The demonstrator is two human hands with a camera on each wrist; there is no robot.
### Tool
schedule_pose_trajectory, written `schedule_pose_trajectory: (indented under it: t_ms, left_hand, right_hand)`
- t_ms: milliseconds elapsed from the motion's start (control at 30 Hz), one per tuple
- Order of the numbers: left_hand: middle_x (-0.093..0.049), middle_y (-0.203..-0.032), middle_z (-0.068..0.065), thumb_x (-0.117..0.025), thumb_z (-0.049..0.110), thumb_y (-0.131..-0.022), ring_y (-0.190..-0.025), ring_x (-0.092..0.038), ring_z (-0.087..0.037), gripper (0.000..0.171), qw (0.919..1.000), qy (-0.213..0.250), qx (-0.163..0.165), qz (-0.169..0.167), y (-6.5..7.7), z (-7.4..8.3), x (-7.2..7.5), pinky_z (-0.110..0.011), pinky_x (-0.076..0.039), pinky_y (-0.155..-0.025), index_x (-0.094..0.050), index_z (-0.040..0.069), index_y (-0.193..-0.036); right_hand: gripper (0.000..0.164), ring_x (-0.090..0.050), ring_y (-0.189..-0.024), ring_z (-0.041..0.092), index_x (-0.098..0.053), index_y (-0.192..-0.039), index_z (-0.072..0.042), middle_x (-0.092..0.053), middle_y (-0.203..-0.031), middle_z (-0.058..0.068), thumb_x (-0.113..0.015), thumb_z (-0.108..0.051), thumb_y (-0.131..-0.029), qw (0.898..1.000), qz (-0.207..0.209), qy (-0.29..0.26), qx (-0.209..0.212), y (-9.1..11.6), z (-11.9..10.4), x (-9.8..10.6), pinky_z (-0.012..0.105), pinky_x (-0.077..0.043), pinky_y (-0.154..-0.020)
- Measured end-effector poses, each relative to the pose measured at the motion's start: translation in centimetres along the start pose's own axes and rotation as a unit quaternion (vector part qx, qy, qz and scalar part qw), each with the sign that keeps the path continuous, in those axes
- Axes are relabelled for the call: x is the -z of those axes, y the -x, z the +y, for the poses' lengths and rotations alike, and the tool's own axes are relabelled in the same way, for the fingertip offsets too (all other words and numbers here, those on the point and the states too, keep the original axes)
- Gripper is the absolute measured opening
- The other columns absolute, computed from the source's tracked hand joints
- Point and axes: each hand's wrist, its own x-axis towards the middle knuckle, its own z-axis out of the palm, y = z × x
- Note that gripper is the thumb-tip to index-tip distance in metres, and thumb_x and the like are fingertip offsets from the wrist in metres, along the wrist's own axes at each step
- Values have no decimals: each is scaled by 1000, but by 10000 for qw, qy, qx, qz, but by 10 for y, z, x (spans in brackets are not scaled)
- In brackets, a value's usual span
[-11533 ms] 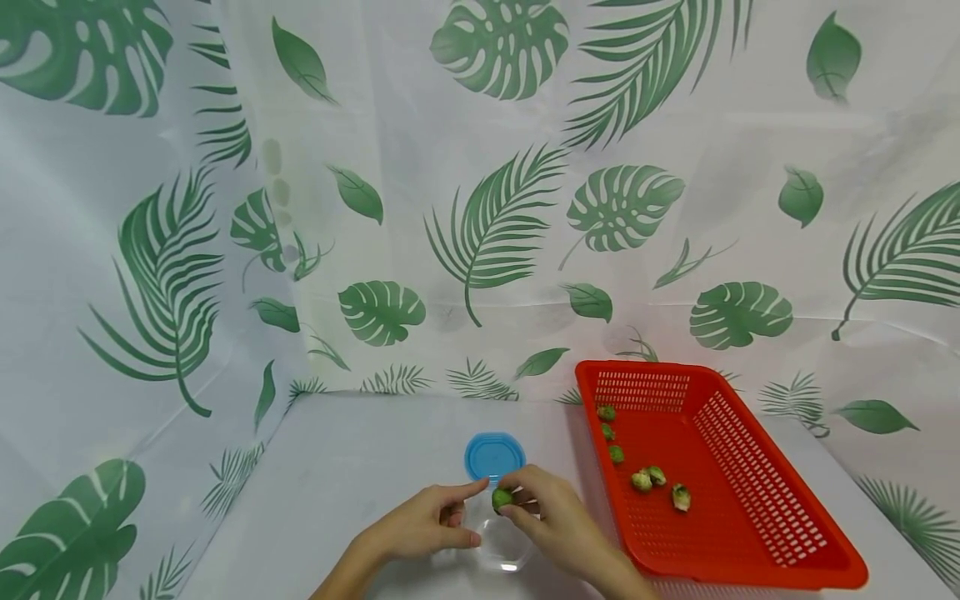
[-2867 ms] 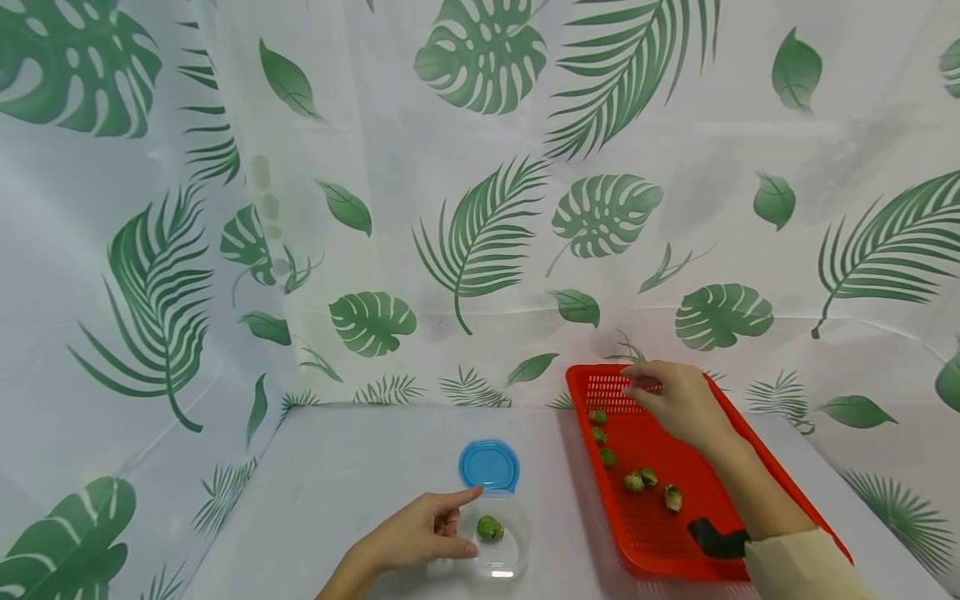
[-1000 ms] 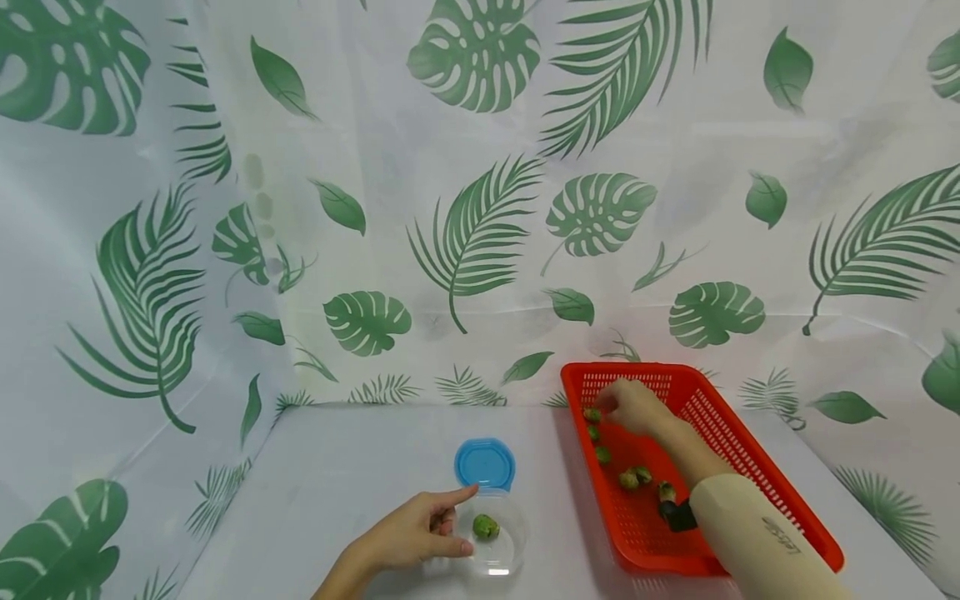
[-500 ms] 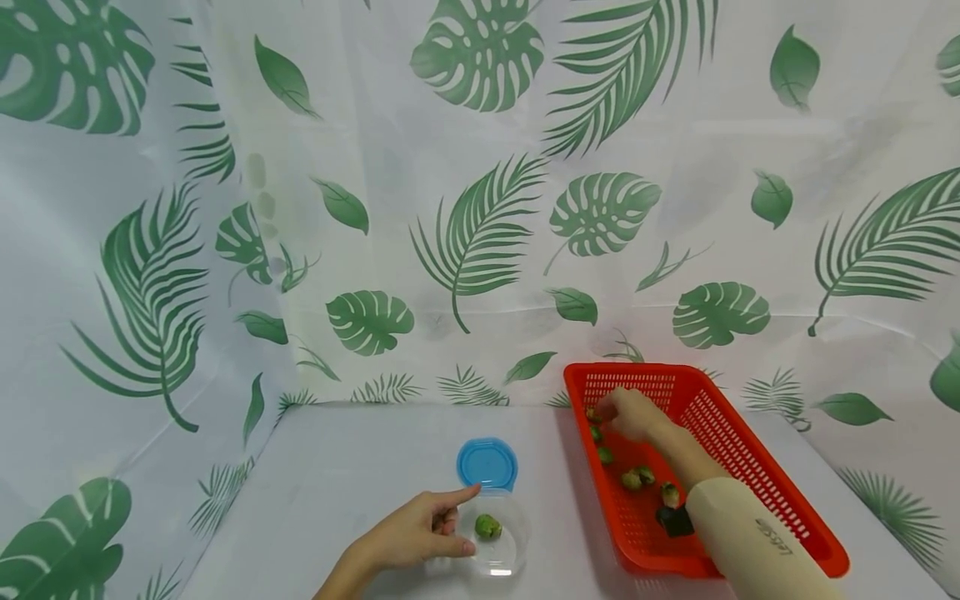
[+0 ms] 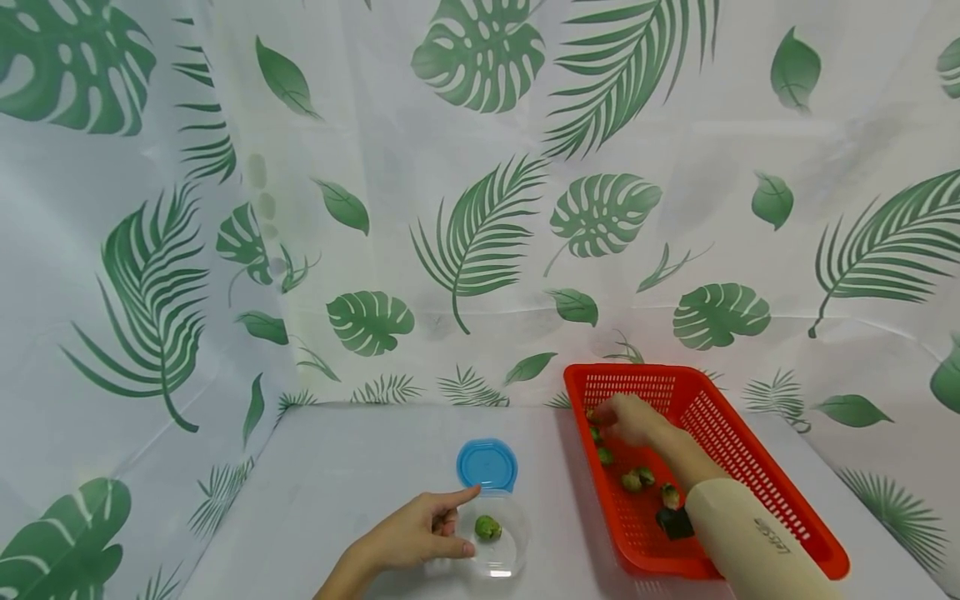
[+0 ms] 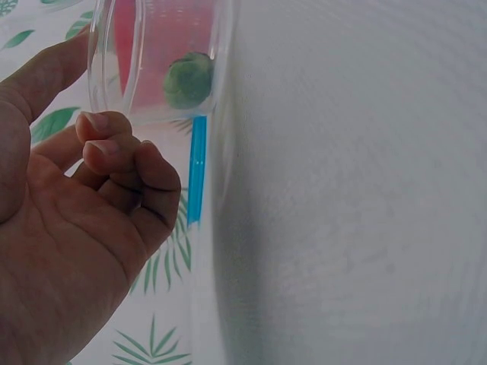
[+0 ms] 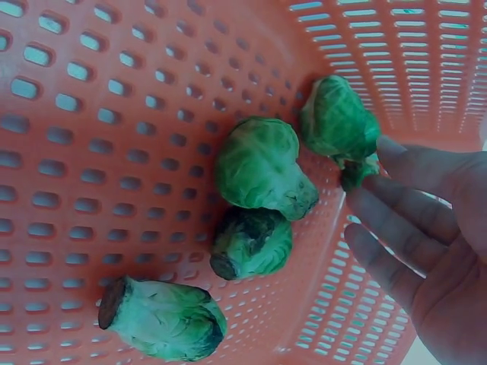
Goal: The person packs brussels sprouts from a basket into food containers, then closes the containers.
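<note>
My left hand [image 5: 417,530] holds the left side of a clear plastic container [image 5: 513,546], thumb near its front and index finger towards its back; its other fingers are curled in. A single green Brussels sprout [image 5: 487,527] lies in the container. In the red basket [image 5: 806,508], my right hand [image 5: 634,419] pinches a Brussels sprout [image 5: 591,414] at the far left corner, thumb and fingertips on either side of it. More sprouts lie along the left wall, including a green sprout [image 5: 604,456]. Nearer, a pair of sprouts [image 7: 259,163] touch, and a pale-stemmed sprout [image 7: 163,318] lies apart.
A blue lid [image 5: 487,464] lies just behind the container on the white tabletop [image 5: 360,458]. The basket's raised, perforated walls surround my right hand. A leaf-patterned sheet [image 5: 480,250] hangs at the back and left. A dark wrist strap [image 5: 673,522] shows below my right forearm.
Earlier my right hand put a sprout into the container, then crossed above the basket. It has since come down to the far left corner sprout. My left hand stays at the container.
</note>
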Motion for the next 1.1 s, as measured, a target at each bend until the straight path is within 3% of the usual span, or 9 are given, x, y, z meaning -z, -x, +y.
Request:
schedule_pose_trajectory:
  t_ms: [300,767,1100]
  left_hand:
    - [-47,-79,6,-80,18,-93,-61,-38,-2,78,10000,-28,-12,29,1,-3,0,-16,-35,-54,-41,5,-159]
    - [-49,-78,8,-80,20,-93,-60,-38,-2,79,10000,5,14,13,2,-1,0,-16,-35,-54,-40,5,-159]
    - [-48,-78,7,-80,18,-93,-60,-38,-2,78,10000,-59,51,46,0,2,-1,-16,-35,-53,-40,5,-159]
  right_hand:
    - [35,-68,-108,31,-76,-126,-6,-75,-118,14,-79,-7,-91,9990,-121,202,370,-3,1,-4,57,-55,-100]
    - [14,-64,-86,23,-80,-103,-5,-75,-98,8,-80,-9,-90,9979,274,558,200,-1,0,-6,47,-61,-83]
    - [12,-61,-80,22,-79,-101,-9,-71,-90,5,-81,-12,-90,9979,188,595,-147,-8,4,-9,39,-60,-74]
